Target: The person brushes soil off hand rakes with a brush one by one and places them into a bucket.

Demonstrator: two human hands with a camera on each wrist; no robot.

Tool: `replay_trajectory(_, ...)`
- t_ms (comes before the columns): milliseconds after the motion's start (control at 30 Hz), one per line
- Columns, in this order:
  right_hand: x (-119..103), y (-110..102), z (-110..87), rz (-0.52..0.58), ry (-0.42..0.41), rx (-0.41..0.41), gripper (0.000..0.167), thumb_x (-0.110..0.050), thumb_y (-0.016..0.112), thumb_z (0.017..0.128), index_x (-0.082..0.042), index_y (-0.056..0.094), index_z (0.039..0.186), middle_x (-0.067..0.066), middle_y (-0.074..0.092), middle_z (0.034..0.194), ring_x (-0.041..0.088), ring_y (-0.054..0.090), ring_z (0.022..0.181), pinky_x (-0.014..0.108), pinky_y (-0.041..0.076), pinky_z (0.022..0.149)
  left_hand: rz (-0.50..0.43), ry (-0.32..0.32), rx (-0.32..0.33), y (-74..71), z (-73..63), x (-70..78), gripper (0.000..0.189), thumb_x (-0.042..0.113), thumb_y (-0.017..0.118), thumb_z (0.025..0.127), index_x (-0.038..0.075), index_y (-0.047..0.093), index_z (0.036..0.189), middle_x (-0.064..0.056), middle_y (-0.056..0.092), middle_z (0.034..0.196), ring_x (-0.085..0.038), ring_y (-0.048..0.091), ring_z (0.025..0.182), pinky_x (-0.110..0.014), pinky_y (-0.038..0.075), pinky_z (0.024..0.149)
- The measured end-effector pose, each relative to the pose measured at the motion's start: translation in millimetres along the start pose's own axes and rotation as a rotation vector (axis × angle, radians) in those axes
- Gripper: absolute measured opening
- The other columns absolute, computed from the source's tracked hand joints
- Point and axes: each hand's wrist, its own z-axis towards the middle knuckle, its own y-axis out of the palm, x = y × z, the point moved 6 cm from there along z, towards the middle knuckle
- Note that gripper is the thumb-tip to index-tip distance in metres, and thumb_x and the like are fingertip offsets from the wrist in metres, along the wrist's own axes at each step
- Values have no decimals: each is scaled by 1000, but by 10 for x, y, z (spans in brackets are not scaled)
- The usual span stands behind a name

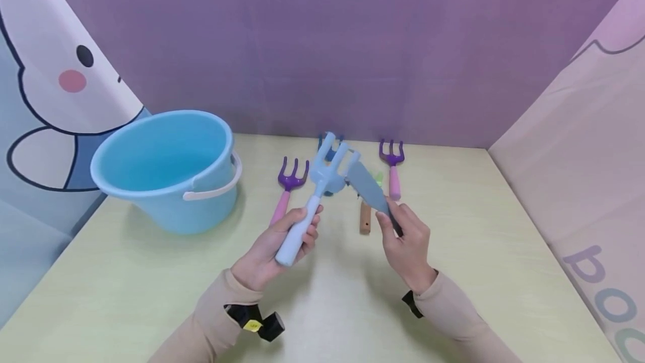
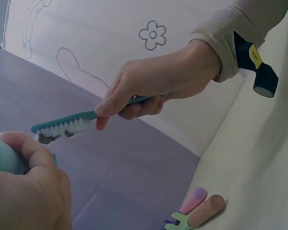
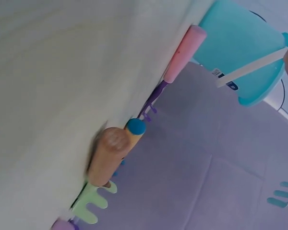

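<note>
Head cam: pale fork (image 1: 313,200) in L hand (image 1: 268,250) partly blocks dk blue fork (image 1: 330,154).

My head feed is bright and even; soft shadows spread on the table (image 1: 504,273) towards six o'clock, under the left hand (image 1: 268,248) and right hand (image 1: 410,242). The bucket (image 1: 181,206) at nine o'clock looks stretched. Both wrist feeds reach me dimmer, greyer, softer.
</note>
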Motion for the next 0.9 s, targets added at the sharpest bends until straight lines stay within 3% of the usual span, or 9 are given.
replay_trajectory(233,6,-101,-16,-24,1,2,39,-26,55,91,11,64,100,6,46,60,7,32,52,15,25,45,-31,48,10,17,-56,132,38,24,46,96,8,33,127,-1,53,92,-8,53,72,-14,46,64)
replay_trajectory(367,33,-163,-19,-34,-2,6,40,-27,55,92,11,65,100,6,46,60,8,32,51,14,24,46,48,116,38,23,-126,300,39,24,46,96,9,32,129,-1,51,93,-7,53,73,-14,47,64)
replay_trajectory(567,90,-247,-24,-36,9,3,34,-23,57,91,8,66,101,5,47,60,4,32,53,12,25,46,307,239,106,39,-267,564,38,26,46,96,4,33,125,0,52,94,-7,53,73,-15,46,66)
replay_trajectory(700,124,-299,-29,-40,26,-4,25,-14,61,87,6,66,102,4,48,61,3,33,53,12,26,46,506,340,207,29,-368,715,41,26,49,95,1,37,125,2,56,94,-8,53,74,-17,47,71)
replay_trajectory(900,167,-362,-42,-56,39,-8,24,-12,62,86,6,66,101,5,49,60,3,33,52,13,26,45,762,432,352,49,-506,880,46,24,55,92,-2,46,128,5,62,94,-8,58,77,-22,50,77)
